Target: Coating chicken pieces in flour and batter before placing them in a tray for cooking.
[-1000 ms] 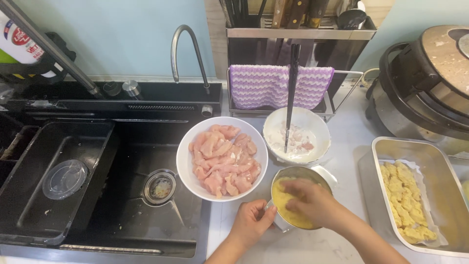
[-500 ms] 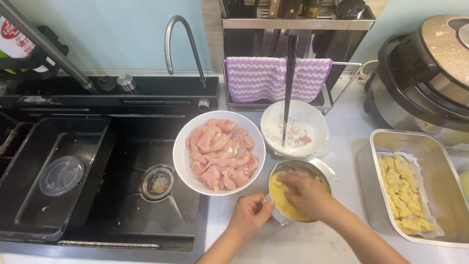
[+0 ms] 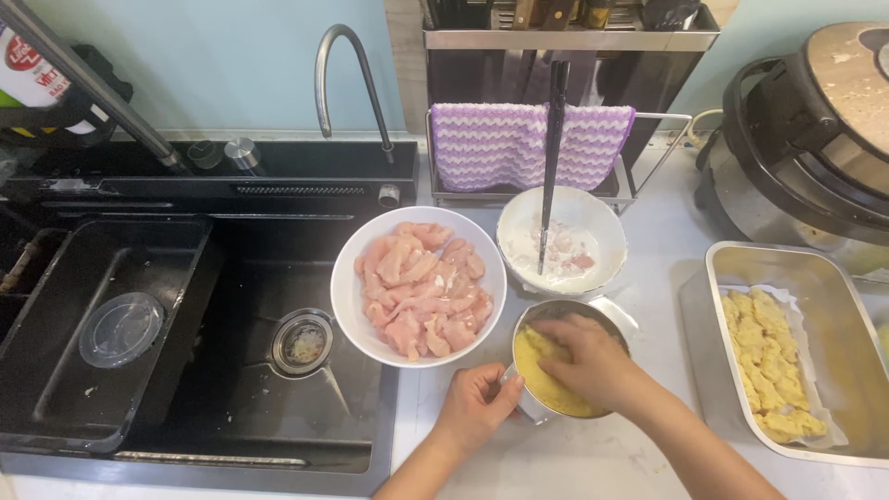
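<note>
The left hand (image 3: 477, 405) is gripping the near rim of the metal bowl (image 3: 567, 319), fingers closed on it. The right hand (image 3: 593, 361) is pressing loosely curled fingers into the yellow crumbs (image 3: 546, 389) inside, and whether it is holding a piece I cannot tell. The plate of raw chicken (image 3: 419, 285) is lying just left of the bowl.

Both forearms reach forward from the lower edge. The left hand (image 3: 475, 405) is curled in a steadying grip; the right hand (image 3: 593, 363) is palm down, fingers bent downward.
</note>
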